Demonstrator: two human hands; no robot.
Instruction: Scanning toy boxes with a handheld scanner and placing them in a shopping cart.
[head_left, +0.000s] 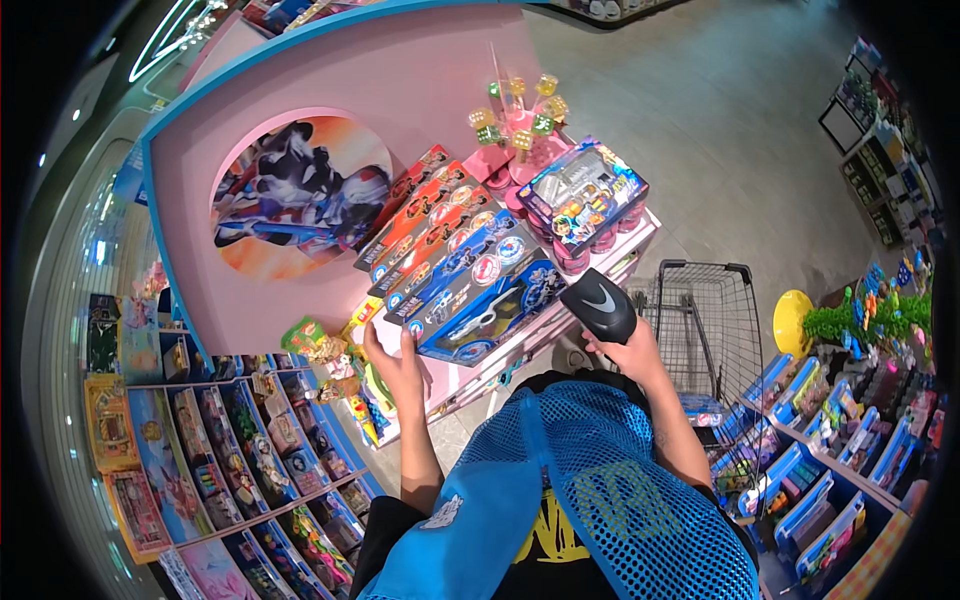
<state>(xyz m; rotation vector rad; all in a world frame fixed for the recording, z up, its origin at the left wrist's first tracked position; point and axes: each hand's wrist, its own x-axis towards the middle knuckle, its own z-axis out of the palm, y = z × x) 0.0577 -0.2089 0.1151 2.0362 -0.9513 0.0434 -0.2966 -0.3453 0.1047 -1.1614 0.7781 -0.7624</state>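
Note:
My right hand (634, 352) grips the handle of a black handheld barcode scanner (602, 306), its head pointing up and left over the shelf's edge. My left hand (397, 367) is raised with thumb and fingers apart, close to the lower left end of a blue and grey toy box (487, 307); whether it touches the box I cannot tell. Behind that box several boxed toys stand in a row, among them a red toy box (427, 199). To their right a boxed toy set (583, 196) lies on round pink containers (574, 260).
A wire shopping cart (705, 322) stands to the right of the display shelf (536, 330). Clear cups or sticks with coloured dice (522, 139) rise at its back. A pink panel (450, 67) borders it. Toy racks (247, 450) fill the lower left, and blue bins (810, 525) the lower right.

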